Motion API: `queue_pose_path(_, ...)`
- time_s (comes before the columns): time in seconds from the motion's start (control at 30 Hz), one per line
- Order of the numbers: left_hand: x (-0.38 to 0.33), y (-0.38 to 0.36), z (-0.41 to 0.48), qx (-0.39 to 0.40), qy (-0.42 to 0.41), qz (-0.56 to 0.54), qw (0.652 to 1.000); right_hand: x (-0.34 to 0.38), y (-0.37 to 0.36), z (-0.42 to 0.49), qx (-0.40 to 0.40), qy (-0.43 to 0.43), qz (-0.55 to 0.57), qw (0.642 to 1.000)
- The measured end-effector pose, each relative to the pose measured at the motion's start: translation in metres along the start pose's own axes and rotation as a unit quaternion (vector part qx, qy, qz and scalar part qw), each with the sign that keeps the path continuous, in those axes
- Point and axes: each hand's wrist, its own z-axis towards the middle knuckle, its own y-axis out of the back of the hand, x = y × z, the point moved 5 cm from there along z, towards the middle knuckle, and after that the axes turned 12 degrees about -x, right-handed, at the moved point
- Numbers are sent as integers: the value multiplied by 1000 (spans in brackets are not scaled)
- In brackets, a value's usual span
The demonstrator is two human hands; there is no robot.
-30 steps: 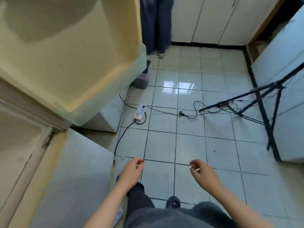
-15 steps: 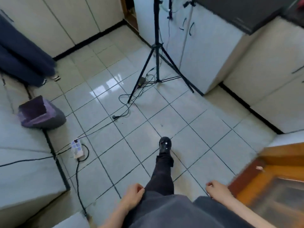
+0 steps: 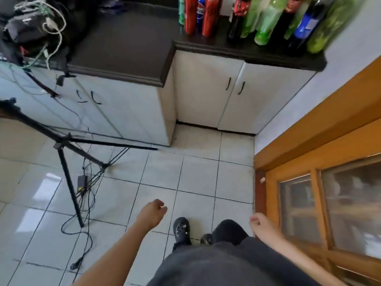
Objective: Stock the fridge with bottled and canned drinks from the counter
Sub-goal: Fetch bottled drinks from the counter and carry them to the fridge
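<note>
Now faced: counter (image 3: 127, 44) with drinks (image 3: 208, 15); both hands (image 3: 151, 213) (image 3: 262, 227) loosely curled, empty; tripod (image 3: 68, 172) cables could be tripped over

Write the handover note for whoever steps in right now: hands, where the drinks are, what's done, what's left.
Left hand: empty, fingers loosely curled, held low over the floor tiles.
Right hand: empty, loosely curled, beside the wooden door.
Drinks: cans and bottles stand grouped at the right end of the dark counter, above the white cabinets. Out of reach from here.
Fridge: not in view.
Done: cannot tell how many are already stocked; nothing in hand.
Left: step to the counter, pick up drinks, carry them to the fridge. Mind the tripod and cables on the floor at left.
</note>
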Motion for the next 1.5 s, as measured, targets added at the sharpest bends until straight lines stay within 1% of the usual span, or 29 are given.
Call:
queue_pose_path(0.13, -63, 14, 52, 0, -5, -34, 999, -2, 12, 20, -13, -67, 49, 997)
queue_pose_path(0.2, -85, 4, 71, 34, -3, -19, 999, -9, 19, 38, -16, -101, 65, 993)
queue_pose_path(0.27, -105, -10, 86, 83, -2, 12, 996, -16, 28, 62, -18, -114, 76, 990)
queue_pose_path(0.33, -126, -22, 100, 115, 14, 26, 993, -24, 43, 91, -16, -136, 79, 987)
queue_pose_path(0.4, -151, -28, 112, 131, 31, 25, 991, -30, 63, 123, 0, -141, 70, 988)
queue_pose_path(0.5, -198, -22, 139, 133, 46, -10, 990, -28, 102, 179, 17, -140, 49, 989)
queue_pose_path(0.6, -250, -1, 180, 106, 39, -22, 993, -6, 150, 234, 6, -131, 46, 990)
queue_pose_path(0.73, -325, 36, 227, 30, 19, -62, 997, 31, 213, 300, -41, -89, 76, 992)
queue_pose_path(0.8, -361, 45, 237, 19, 5, -96, 995, 47, 238, 321, -39, -84, 82, 992)
queue_pose_path(0.9, -399, 46, 250, 32, -5, -153, 988, 65, 256, 344, -40, -75, 99, 991)
queue_pose_path(0.97, -422, 48, 263, 23, -25, -184, 982, 77, 262, 357, -37, -75, 106, 991)
queue_pose_path(1.07, -448, 60, 285, -15, -49, -203, 978, 89, 265, 369, -40, -107, 133, 984)
queue_pose_path(1.13, -473, 81, 302, -68, -87, -218, 970, 98, 276, 374, -82, -126, 170, 974)
queue_pose_path(1.2, -507, 109, 322, -139, -134, -232, 953, 114, 300, 385, -147, -119, 200, 961)
queue_pose_path(1.23, -527, 125, 331, -179, -162, -243, 940, 124, 316, 393, -186, -107, 218, 952)
queue_pose_path(1.27, -547, 143, 337, -221, -191, -260, 920, 136, 334, 402, -225, -94, 239, 940)
queue_pose_path(1.33, -585, 179, 343, -296, -243, -313, 869, 163, 376, 419, -310, -75, 282, 905)
queue_pose_path(1.4, -612, 205, 345, -329, -284, -368, 822, 192, 415, 435, -390, -62, 328, 858)
queue_pose_path(1.5, -639, 226, 350, -341, -341, -404, 778, 227, 459, 450, -481, -26, 370, 794)
